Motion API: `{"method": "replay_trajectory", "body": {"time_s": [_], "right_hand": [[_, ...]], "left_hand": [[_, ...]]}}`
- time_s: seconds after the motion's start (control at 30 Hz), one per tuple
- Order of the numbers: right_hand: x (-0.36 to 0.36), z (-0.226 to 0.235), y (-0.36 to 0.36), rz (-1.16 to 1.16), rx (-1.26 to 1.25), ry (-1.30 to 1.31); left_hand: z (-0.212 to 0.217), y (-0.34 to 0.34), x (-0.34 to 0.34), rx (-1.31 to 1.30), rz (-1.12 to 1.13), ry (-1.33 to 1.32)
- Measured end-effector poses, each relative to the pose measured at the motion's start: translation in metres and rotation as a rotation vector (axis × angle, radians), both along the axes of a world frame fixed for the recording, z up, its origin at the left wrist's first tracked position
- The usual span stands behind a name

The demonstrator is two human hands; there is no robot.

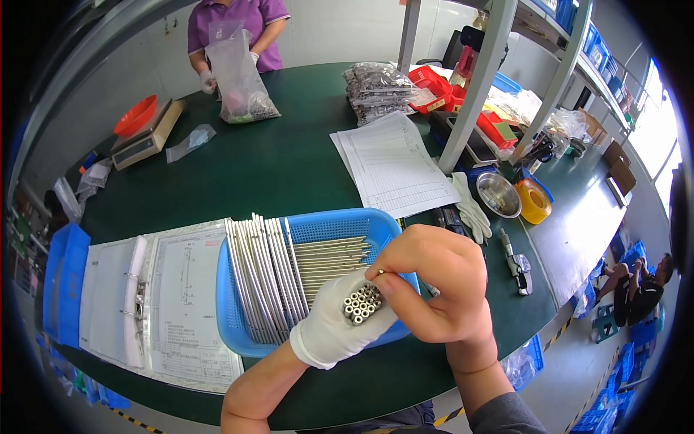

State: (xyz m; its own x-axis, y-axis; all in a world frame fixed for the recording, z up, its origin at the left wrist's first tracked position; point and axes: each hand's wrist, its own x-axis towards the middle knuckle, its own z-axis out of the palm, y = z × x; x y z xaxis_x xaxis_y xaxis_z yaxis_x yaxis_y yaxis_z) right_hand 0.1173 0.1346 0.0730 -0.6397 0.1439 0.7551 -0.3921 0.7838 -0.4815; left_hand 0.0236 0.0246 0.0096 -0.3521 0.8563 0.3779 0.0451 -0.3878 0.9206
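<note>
My left hand (334, 325), in a white glove, is closed around a bundle of thin metal tubes (361, 303), their open ends facing up at me. My bare right hand (437, 289) is beside it, with thumb and forefinger pinching at the top of the bundle. Both hands hover over the near right corner of a blue plastic basket (318, 226). Many more long metal tubes (271, 278) lie in the basket, some across it and some along it.
An open ring binder with a drawing sheet (155, 296) lies left of the basket. Paper forms (394, 163), white gloves (471, 210), a steel bowl (499, 194), yellow tape (533, 201) and a caliper (517, 262) lie to the right. A person across the green table holds a plastic bag (240, 79) near a scale (148, 134).
</note>
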Motion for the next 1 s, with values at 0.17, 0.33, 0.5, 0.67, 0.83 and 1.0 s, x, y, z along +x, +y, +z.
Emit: {"method": "replay_trajectory", "body": {"time_s": [0.17, 0.33, 0.5, 0.67, 0.83, 1.0], "right_hand": [[-0.0008, 0.0020, -0.0030, -0.035, 0.033, 0.024], [0.0032, 0.0039, -0.0042, -0.014, -0.111, 0.071], [0.0015, 0.0029, -0.0049, 0.001, -0.121, 0.063], [0.0014, 0.0041, -0.0047, -0.014, -0.106, 0.062], [0.0043, 0.0044, -0.0027, -0.073, 0.050, -0.007], [0.0031, 0.0027, -0.0024, -0.080, 0.063, 0.019]], "left_hand": [[-0.0054, -0.0008, -0.0002, -0.041, 0.041, 0.019], [-0.0011, 0.0012, 0.0014, -0.077, 0.050, 0.037], [-0.0017, -0.0003, -0.0003, -0.065, 0.079, 0.105], [-0.0018, 0.0007, 0.0005, -0.052, 0.039, 0.015], [-0.0035, 0.0022, 0.0007, -0.054, 0.032, 0.033], [-0.0064, 0.0026, 0.0003, -0.082, -0.011, -0.010]]}}
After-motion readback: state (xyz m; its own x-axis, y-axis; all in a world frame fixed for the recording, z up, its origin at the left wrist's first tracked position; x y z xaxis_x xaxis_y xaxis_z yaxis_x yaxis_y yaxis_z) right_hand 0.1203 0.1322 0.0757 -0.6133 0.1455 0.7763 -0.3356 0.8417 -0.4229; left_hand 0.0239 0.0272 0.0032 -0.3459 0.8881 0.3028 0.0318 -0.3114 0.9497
